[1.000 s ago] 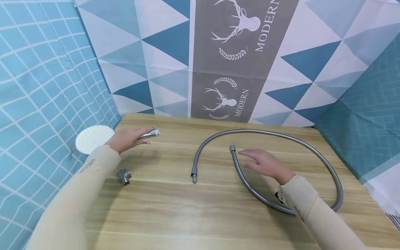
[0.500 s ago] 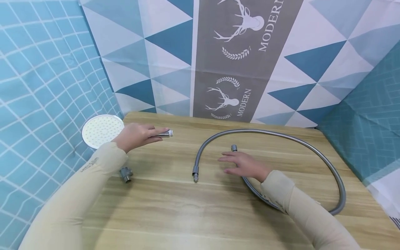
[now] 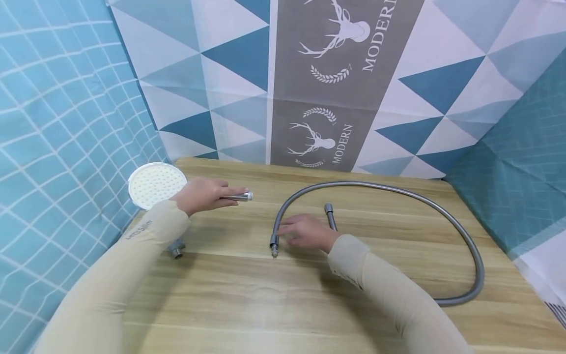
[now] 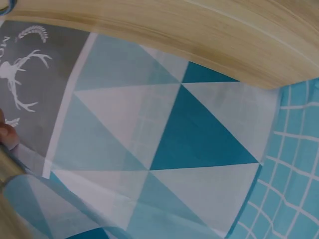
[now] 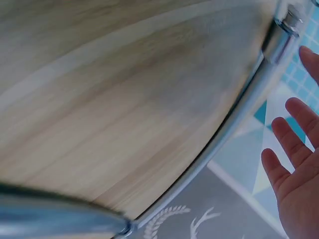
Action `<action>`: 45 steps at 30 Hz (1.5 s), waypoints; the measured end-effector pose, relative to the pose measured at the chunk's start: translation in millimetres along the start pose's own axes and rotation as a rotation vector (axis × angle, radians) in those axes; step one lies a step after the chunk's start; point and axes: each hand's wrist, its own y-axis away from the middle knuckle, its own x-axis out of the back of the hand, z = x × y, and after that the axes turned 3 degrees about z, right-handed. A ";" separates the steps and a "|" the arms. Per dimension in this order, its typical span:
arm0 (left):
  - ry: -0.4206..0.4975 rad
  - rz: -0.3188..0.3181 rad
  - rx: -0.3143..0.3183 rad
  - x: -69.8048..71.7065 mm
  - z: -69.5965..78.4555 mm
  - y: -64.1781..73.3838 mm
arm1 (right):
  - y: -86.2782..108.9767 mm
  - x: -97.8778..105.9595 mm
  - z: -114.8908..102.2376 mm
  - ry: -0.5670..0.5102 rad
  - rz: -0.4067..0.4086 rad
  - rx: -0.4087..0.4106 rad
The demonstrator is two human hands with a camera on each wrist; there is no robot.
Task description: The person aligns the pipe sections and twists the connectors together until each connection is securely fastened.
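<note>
In the head view, my left hand grips the chrome handle of a hand shower with a round white spray face. It holds the shower above the left of the wooden table. A grey metal hose lies looped on the table. My right hand reaches to the hose's left end fitting. The right wrist view shows that hand's fingers spread beside the hose, not curled round it. The hose's other end points toward the back wall, partly hidden behind my right hand.
A small metal connector lies on the table under my left forearm. Blue tiled sheeting stands at the left, a triangle-patterned wall at the back, and teal sheeting at the right.
My right hand has moved left, from near the hose's inner end to its left end fitting. My left hand has carried the hand shower a little to the right.
</note>
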 end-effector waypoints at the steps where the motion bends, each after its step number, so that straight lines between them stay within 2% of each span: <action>1: 0.002 -0.026 0.011 0.6 1.6 -2.3 | -3.4 -1.2 -1.8 0.015 -0.013 0.010; 5: 0.032 -0.083 0.033 2.9 5.9 -9.5 | -14.7 -3.9 -8.5 0.074 -0.052 0.045; 9: 0.072 -0.070 0.023 2.3 7.3 -12.0 | -22.6 -7.6 -11.2 0.131 -0.111 0.045; 13: 0.095 -0.053 0.015 -0.4 8.1 -11.8 | -26.6 -11.6 -12.0 0.168 -0.175 0.008; 16: 0.134 -0.061 0.026 -1.3 9.4 -11.6 | -29.7 -13.4 -12.4 0.163 -0.193 -0.007; 18: 0.164 -0.076 0.046 -0.1 10.5 -11.2 | -32.7 -14.8 -12.4 0.164 -0.184 0.015; 23: 0.183 -0.139 0.099 5.0 12.4 -9.1 | -40.4 -19.5 -12.6 0.162 -0.115 0.079; 27: 0.176 -0.173 0.132 8.9 11.6 -7.0 | -43.0 -19.1 -12.8 0.103 -0.055 0.037; 29: 0.176 -0.178 0.150 10.2 10.0 -5.2 | -44.2 -16.4 -13.2 0.039 -0.003 0.013; 33: 0.158 -0.137 0.140 9.9 4.6 -0.6 | -47.9 -5.4 -15.8 -0.112 0.099 -0.058; 37: 0.130 -0.078 0.110 10.4 1.0 0.9 | -49.6 9.7 -20.5 -0.250 0.159 -0.195; 39: 0.121 -0.060 0.109 11.5 0.8 0.8 | -50.3 14.9 -21.8 -0.307 0.206 -0.236; 41: 0.116 -0.041 0.103 12.7 1.2 0.4 | -51.0 17.9 -21.8 -0.357 0.266 -0.247; 45: 0.099 -0.017 0.097 15.0 3.1 -0.3 | -52.9 21.1 -18.4 -0.408 0.354 -0.205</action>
